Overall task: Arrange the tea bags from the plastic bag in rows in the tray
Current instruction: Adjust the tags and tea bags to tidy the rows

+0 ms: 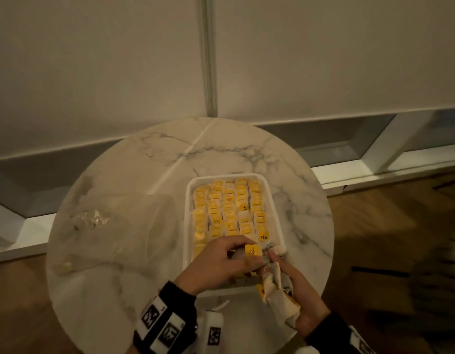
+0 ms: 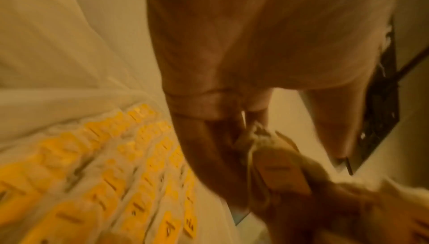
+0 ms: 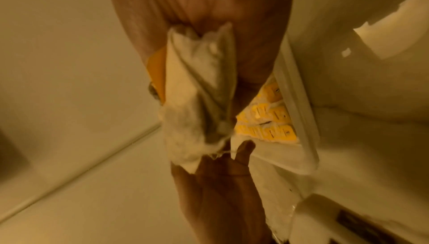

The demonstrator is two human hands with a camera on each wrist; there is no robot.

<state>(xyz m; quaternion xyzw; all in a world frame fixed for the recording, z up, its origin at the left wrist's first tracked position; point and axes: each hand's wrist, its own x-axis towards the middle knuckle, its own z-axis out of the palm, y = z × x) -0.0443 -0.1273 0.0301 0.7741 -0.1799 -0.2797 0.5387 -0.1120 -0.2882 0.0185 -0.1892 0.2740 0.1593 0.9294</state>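
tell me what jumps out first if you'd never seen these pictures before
The eye goes first to the white tray on the round marble table, packed with rows of yellow-tagged tea bags. At its near end the left hand pinches one yellow tag, while the right hand grips a bunch of pale tea bags. A clear plastic bag lies crumpled on the table's left.

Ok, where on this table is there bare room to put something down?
Bare marble lies beyond the tray, toward the table's far edge, and along its right rim. The left holds the plastic bag. The tray is packed with tea bags, and both hands crowd its near end.
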